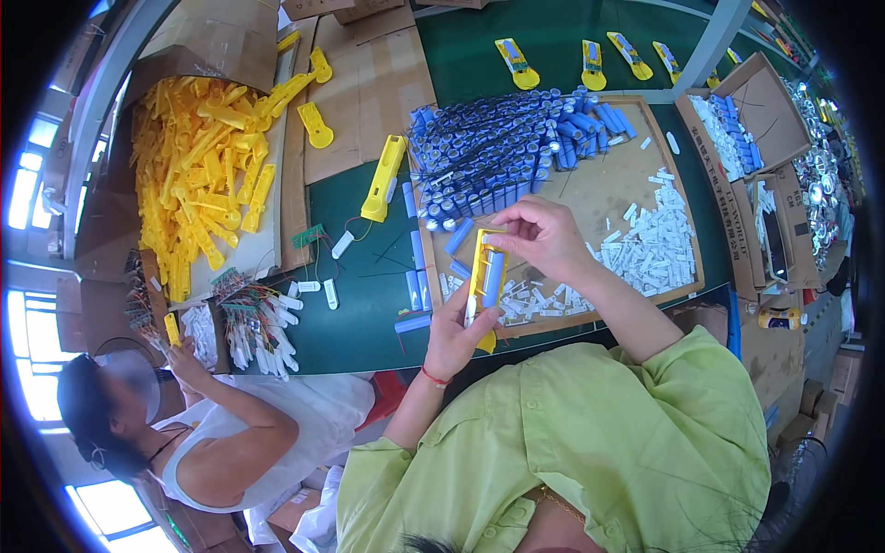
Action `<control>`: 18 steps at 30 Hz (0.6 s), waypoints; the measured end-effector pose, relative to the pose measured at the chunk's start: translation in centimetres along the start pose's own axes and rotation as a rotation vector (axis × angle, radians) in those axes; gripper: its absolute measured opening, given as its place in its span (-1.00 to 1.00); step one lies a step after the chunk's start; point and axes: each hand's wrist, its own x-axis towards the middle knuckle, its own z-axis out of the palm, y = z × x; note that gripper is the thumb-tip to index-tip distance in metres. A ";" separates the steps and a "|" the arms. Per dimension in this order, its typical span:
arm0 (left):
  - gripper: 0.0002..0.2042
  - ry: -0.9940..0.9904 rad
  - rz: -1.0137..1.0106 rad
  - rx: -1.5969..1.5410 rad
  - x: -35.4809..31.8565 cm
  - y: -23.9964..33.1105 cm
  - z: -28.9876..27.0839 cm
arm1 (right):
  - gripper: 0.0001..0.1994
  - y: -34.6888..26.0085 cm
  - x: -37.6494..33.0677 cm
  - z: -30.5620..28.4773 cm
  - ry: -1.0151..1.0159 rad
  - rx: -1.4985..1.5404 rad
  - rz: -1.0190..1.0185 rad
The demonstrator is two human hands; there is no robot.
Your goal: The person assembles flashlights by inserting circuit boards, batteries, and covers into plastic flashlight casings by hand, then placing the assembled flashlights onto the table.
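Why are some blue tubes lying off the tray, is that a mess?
A little. Most blue cylinders are packed on the wooden tray, but a few strays lie loose on the green table beside it. The left hand holds a yellow casing with one blue cylinder in it; the right hand touches its top.

A green counter filled the middle of the room, partly covered with flattened cardboard sheets. Along its right edge stood open cardboard boxes. Bright windows ran down the left side and threw daylight in, with more glare low at the left. A pale metal beam crossed the counter's far right corner. A co-worker in a white top sat at the counter's near left edge.
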 end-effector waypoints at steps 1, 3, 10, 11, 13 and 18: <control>-0.50 -0.032 -0.030 -0.017 0.0 0.3 -0.3 | -0.83 -0.4 0.1 -0.3 -0.017 -0.160 -0.032; -0.51 -0.067 -0.057 -0.031 0.0 0.8 -0.7 | -0.83 0.1 0.2 -0.1 0.006 -0.240 -0.147; -0.60 -0.109 -0.121 -0.068 0.5 2.2 -0.9 | -0.81 2.4 0.2 1.2 -0.048 0.147 0.126; -0.61 -0.100 -0.147 -0.087 0.5 2.3 -0.9 | -0.81 2.5 0.2 1.3 -0.045 0.148 0.123; -0.61 -0.096 -0.170 -0.104 0.7 2.7 -0.9 | -0.82 2.9 0.5 1.4 -0.049 0.179 0.169; -0.64 -0.111 -0.269 -0.059 1.6 4.5 -1.6 | -0.79 2.8 1.3 1.2 -0.021 0.060 0.032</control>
